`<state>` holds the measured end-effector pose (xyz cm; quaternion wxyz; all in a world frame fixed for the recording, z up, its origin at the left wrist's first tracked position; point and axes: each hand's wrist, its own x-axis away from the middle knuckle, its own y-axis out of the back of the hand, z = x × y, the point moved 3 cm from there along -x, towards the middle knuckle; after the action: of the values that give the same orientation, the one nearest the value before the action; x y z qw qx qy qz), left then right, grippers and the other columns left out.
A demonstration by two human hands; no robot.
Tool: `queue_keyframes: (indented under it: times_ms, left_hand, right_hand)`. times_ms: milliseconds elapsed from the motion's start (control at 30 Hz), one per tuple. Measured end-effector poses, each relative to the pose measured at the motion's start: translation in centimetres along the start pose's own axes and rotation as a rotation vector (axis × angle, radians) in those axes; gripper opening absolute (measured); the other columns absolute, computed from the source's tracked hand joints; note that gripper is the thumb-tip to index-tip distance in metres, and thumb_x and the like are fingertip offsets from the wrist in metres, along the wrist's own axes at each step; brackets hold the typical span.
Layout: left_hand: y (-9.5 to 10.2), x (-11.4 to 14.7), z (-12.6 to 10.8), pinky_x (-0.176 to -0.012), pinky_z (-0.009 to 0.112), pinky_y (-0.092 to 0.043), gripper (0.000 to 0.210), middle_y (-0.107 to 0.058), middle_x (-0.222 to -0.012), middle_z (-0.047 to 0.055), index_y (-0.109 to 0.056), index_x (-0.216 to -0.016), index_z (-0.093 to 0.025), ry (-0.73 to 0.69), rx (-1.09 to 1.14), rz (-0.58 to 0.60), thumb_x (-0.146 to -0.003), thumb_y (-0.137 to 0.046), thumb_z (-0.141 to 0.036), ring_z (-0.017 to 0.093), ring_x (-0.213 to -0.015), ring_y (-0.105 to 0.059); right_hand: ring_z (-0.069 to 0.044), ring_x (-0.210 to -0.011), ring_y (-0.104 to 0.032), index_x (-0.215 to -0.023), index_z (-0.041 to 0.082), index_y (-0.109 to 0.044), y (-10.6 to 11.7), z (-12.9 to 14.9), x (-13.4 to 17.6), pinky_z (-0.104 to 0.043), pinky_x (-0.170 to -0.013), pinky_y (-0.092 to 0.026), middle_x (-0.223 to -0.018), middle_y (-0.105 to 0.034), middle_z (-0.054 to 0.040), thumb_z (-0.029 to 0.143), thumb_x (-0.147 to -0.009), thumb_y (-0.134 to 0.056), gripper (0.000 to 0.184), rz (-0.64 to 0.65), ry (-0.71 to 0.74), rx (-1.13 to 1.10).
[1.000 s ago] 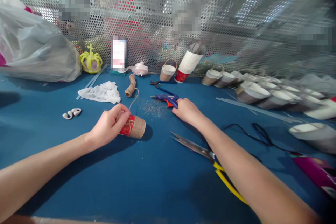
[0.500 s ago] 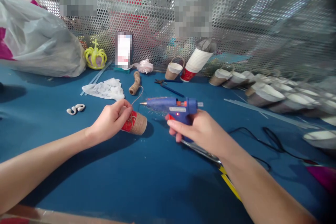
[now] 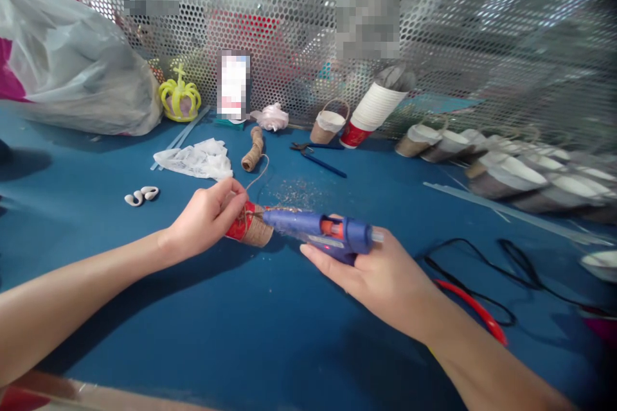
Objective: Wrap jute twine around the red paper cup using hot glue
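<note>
A red paper cup (image 3: 260, 233), partly wound with brown twine, lies on its side on the blue table. My left hand (image 3: 212, 212) is closed on the cup's red end, with fingertips pinched near the twine. From there a loose strand (image 3: 260, 174) runs back to a hank of twine (image 3: 253, 149). My right hand (image 3: 371, 266) grips a blue glue gun (image 3: 308, 226), its small red light lit. The gun's nozzle points left and sits at the twine-wrapped side of the cup; exact contact is hard to make out.
Blue-handled pliers (image 3: 318, 159) lie behind the gun. Twine-covered cups with handles (image 3: 511, 170) crowd the right side, near glue sticks (image 3: 482, 204) and a black cord (image 3: 463, 250). A stack of paper cups (image 3: 376, 112) leans at the back. White netting (image 3: 197, 159) lies left.
My right hand has brought the glue gun down and left, so its nozzle now reaches the cup. My left hand stays on the cup. The view has shifted slightly.
</note>
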<state>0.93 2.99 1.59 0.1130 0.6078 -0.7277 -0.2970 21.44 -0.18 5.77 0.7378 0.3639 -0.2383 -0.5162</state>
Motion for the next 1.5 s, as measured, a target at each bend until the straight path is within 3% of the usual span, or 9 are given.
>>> queue_keyframes:
  times_ms: [400,1133,1500]
  left_hand:
    - [0.0,0.0,-0.1,-0.047,0.019,-0.033,0.019,-0.050,-0.056,-0.005,-0.048,-0.078,-0.017,0.034,-0.029,-0.018,-0.085,-0.040,-0.033,0.009,-0.048,-0.039]
    - [0.0,0.0,0.1,-0.047,0.019,-0.034,0.020,-0.051,-0.056,-0.004,-0.049,-0.079,-0.017,0.010,-0.046,-0.035,-0.085,-0.040,-0.033,0.008,-0.048,-0.041]
    - [0.0,0.0,0.1,-0.046,0.018,-0.034,0.019,-0.050,-0.054,-0.005,-0.049,-0.079,-0.016,-0.022,-0.058,-0.039,-0.085,-0.040,-0.031,0.008,-0.047,-0.040]
  right_hand:
    - [-0.012,-0.047,-0.045,-0.063,0.023,-0.048,-0.5,0.0,0.2,-0.024,-0.046,-0.041,-0.054,-0.054,0.0032,0.031,-0.076,-0.060,0.020,-0.030,0.023,0.055]
    - [-0.009,-0.047,-0.038,-0.061,0.022,-0.041,-0.5,0.9,0.6,-0.021,-0.045,-0.035,-0.054,-0.044,0.0056,0.023,-0.078,-0.057,0.023,-0.029,0.094,0.091]
    - [-0.008,-0.047,-0.039,-0.064,0.022,-0.043,-0.6,0.6,0.9,-0.019,-0.045,-0.035,-0.058,-0.047,0.0066,0.020,-0.078,-0.057,0.020,0.008,0.115,0.135]
